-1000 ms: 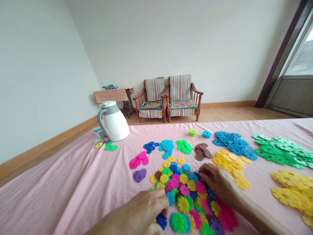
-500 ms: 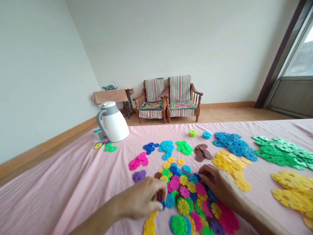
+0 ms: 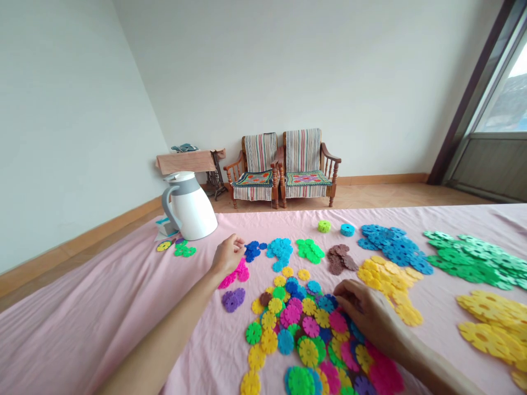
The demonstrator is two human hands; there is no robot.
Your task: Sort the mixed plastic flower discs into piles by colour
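Note:
My left hand (image 3: pixel 228 255) is at the left edge of a small pile of dark blue flower discs (image 3: pixel 254 250). Its fingers are pressed together; anything between them is hidden. Just below it lie pink flower discs (image 3: pixel 236 274), partly covered by the hand, and purple ones (image 3: pixel 233 299). My right hand (image 3: pixel 362 307) rests on the right side of a mixed heap of plastic flower discs (image 3: pixel 309 327). Its fingers are curled, with the tips at a blue flower disc (image 3: pixel 328 302) on the heap.
Sorted piles of light blue (image 3: pixel 280 252), green (image 3: pixel 309 250), brown (image 3: pixel 341 259) and yellow discs (image 3: pixel 385 277) surround the heap. Larger blue (image 3: pixel 395 247), green (image 3: pixel 473 258) and yellow discs (image 3: pixel 494 318) lie right. A white jug (image 3: pixel 193 211) stands back left on the pink cloth (image 3: pixel 135 285).
My left hand has moved up and left from the mixed heap to the dark blue pile. The dark blue disc at its fingers is gone from the heap's left edge. My right hand stays put.

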